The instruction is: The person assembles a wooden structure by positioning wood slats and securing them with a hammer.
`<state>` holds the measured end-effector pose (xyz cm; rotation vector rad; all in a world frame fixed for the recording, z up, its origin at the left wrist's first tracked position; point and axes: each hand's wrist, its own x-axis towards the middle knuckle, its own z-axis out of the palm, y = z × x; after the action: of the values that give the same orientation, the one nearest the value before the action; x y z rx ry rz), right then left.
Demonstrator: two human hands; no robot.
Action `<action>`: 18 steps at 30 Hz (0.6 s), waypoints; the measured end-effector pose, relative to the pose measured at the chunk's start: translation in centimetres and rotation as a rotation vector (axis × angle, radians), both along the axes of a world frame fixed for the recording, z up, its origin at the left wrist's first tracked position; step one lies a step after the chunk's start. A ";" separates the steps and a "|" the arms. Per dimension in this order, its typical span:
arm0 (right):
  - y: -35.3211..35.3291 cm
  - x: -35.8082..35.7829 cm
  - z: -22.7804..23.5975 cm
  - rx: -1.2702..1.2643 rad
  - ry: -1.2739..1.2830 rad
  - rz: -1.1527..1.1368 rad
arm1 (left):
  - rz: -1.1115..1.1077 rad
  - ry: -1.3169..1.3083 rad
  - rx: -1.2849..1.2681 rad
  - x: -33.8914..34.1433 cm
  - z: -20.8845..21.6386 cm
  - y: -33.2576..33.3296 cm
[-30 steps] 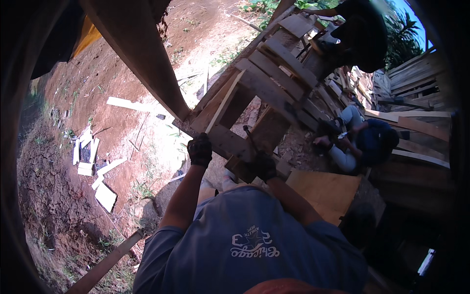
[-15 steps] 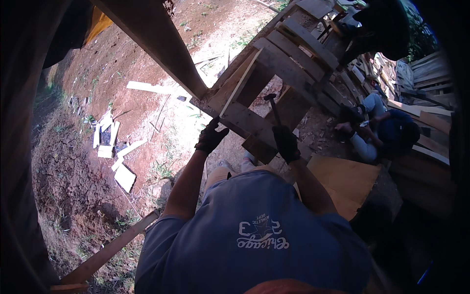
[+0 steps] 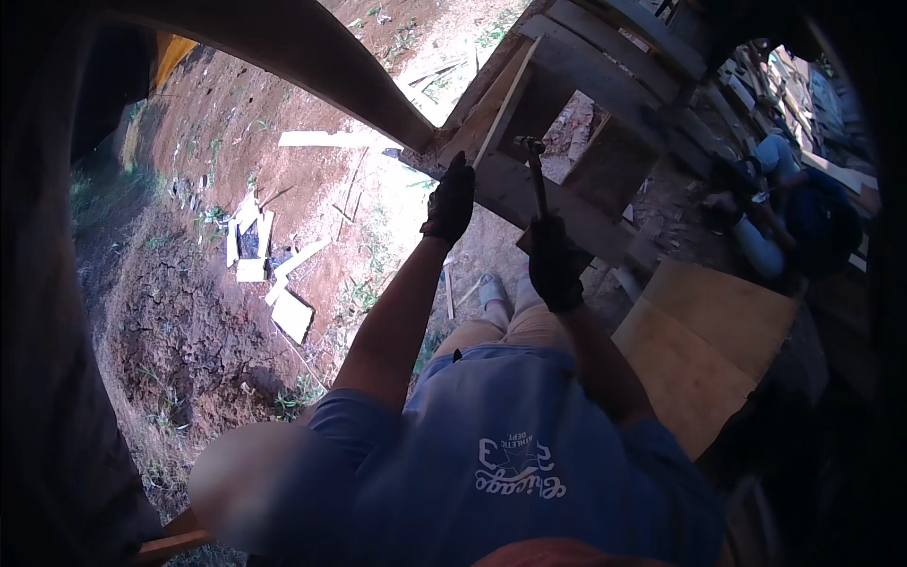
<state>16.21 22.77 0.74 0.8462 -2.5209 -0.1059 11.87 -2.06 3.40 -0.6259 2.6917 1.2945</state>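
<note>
Nearest, at bottom centre of the frame, is the person's blue shirt (image 3: 453,425). Just above the centre, the gloved right hand (image 3: 556,269) is wrapped round the handle of a hammer (image 3: 539,194), whose head points toward the top of the frame. A hold nearer the handle's tail, with a loose wrist, would likely give a steadier swing.

Left of it, the gloved left hand (image 3: 448,203) has its fingers extended and close together, gripping nothing that shows. They lie beside the near end of a thin wooden strip (image 3: 508,102); in this shade I cannot tell whether they touch it. Steadying the strip well back from the hammer head would keep the fingertips safer.

The strip runs up the frame, on edge, along the plank framework (image 3: 590,213) at upper centre. Farther off, at the right edge, another person (image 3: 824,217) sits low; keeping the swing away from that side seems wise.
</note>
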 end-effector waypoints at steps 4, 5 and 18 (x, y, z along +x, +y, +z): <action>-2.2 2.0 -5.5 0.274 0.048 -0.157 | -0.169 -0.074 -0.005 -0.6 -0.5 -0.1; -2.3 2.3 -6.2 0.336 0.128 -0.183 | -0.186 -0.081 -0.013 -0.6 -0.8 -0.4; -4.1 0.8 -0.3 0.276 -0.108 -0.267 | -0.136 -0.051 0.075 0.1 -3.5 -0.5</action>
<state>17.04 18.68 0.41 0.6236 -2.7514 -0.5182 12.00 -2.53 -0.15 -0.4534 2.5815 1.3181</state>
